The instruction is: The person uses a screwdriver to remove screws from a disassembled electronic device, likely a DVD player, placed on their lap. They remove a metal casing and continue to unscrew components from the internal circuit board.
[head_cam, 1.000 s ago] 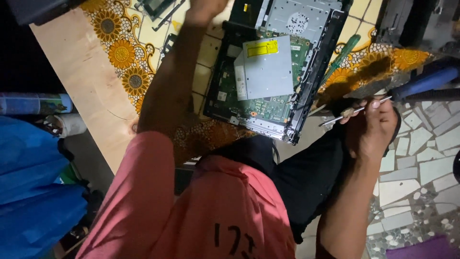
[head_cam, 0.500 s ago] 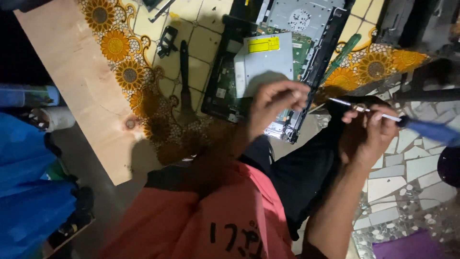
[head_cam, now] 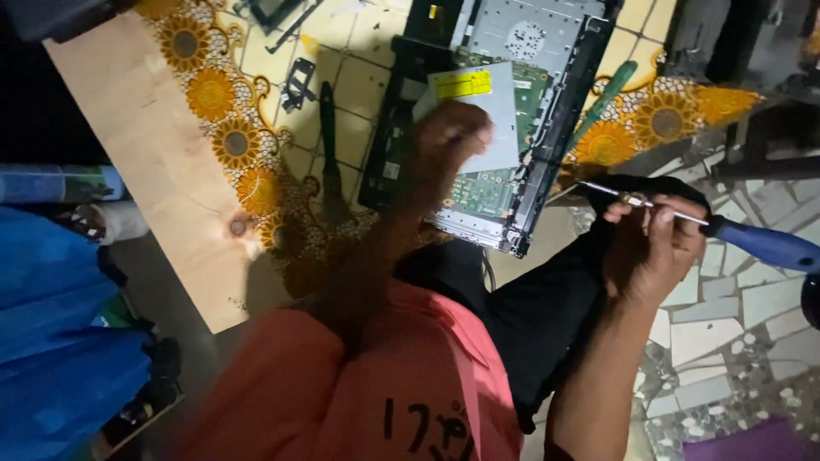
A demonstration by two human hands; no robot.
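Note:
An opened laptop chassis (head_cam: 547, 154) with a green circuit board and a silver drive with a yellow label (head_cam: 474, 111) lies on the low table. My left hand (head_cam: 444, 154) hovers blurred over the drive, fingers curled; whether it touches the drive is unclear. My right hand (head_cam: 653, 243) grips a screwdriver (head_cam: 752, 241) with a blue handle, its metal shaft pointing left toward the chassis corner, tip apart from it.
A sunflower-patterned cloth (head_cam: 222, 137) covers part of the wooden table (head_cam: 145, 145). A green-handled tool (head_cam: 606, 94) lies right of the chassis, a dark tool (head_cam: 329, 145) and small bracket (head_cam: 297, 84) left of it. Blue fabric (head_cam: 60, 341) sits far left; mosaic floor (head_cam: 752, 341) right.
My left hand came back from the far side of the table and now sits over the silver drive. The right hand kept the screwdriver and shifted slightly right.

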